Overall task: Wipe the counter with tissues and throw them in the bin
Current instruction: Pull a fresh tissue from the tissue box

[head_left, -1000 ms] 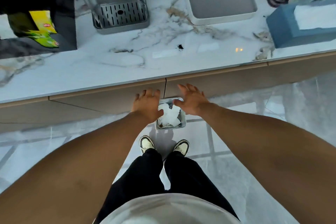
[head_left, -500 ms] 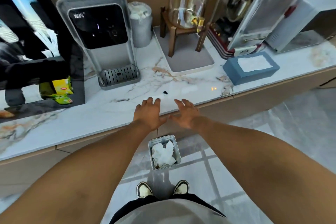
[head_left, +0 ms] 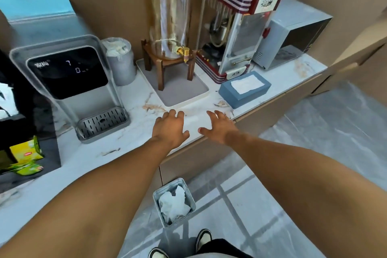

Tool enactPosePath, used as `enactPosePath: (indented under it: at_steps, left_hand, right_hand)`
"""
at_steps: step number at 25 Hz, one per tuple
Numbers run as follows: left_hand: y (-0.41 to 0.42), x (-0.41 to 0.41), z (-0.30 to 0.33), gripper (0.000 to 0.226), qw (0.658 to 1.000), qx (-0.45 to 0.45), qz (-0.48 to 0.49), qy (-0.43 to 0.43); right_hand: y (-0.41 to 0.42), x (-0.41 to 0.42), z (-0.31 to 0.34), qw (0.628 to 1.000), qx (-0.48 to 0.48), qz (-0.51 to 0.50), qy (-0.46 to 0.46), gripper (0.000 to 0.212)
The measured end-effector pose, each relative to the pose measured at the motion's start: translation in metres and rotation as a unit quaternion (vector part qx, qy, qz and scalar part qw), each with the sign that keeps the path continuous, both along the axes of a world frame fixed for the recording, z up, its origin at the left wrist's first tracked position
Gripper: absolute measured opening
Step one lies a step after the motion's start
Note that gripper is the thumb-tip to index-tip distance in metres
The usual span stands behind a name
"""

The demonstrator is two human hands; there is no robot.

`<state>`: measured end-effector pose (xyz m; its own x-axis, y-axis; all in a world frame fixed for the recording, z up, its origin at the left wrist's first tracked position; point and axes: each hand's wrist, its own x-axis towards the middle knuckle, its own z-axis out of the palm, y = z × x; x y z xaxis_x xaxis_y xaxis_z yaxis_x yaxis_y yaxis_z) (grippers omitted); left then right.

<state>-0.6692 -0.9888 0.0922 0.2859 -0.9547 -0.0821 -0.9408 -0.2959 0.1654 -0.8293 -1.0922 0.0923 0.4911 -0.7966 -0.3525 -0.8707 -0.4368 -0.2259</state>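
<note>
- Where the marble tabletop [head_left: 90, 159] meets its front edge, brown stains lie near the grey tray [head_left: 180, 92] and the blue tissue box [head_left: 245, 89].
- On the floor below, the bin [head_left: 173, 202] holds crumpled tissues [head_left: 174, 205].
- The left hand [head_left: 170, 129] and right hand [head_left: 219, 126] reach over that edge, palms down, fingers spread and empty.

Crumpled white tissues [head_left: 173, 205] inside metal bin [head_left: 189, 199] on floor below marble counter [head_left: 134, 136].
</note>
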Motion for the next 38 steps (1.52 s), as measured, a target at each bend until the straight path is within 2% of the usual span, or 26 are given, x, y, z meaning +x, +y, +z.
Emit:
enactPosePath:
  at_steps: [8,15,19,23,27,31,38]
  left_hand:
    - [-0.088,-0.046,0.006,0.06,0.999,-0.016,-0.038,-0.003]
    - [-0.216,-0.096,-0.002,0.045,0.999,-0.032,-0.028,0.027]
    - [-0.291,-0.121,-0.011,0.039,0.999,-0.006,-0.012,0.045]
    - [-0.344,-0.138,-0.025,0.026,0.997,0.016,0.012,0.073]
    - [-0.368,-0.143,-0.041,0.031,0.996,0.022,0.054,0.073]
    - [-0.377,-0.134,-0.056,0.029,0.994,0.003,0.102,0.027]
    - [-0.383,-0.13,-0.066,0.023,0.987,-0.001,0.149,0.055]
  right_hand:
    - [-0.076,-0.048,0.016,0.997,-0.029,-0.059,-0.05,0.076]
    - [-0.222,-0.094,-0.002,0.99,-0.053,-0.081,-0.107,0.058]
    - [-0.305,-0.115,-0.021,0.989,-0.091,-0.073,-0.094,0.042]
    - [-0.365,-0.124,-0.041,0.99,-0.092,-0.077,-0.078,0.038]
    - [-0.393,-0.119,-0.06,0.99,-0.068,-0.09,-0.081,0.04]
    - [-0.407,-0.111,-0.073,0.991,-0.058,-0.079,-0.087,0.045]
    - [-0.415,-0.109,-0.075,0.99,-0.051,-0.066,-0.116,0.031]
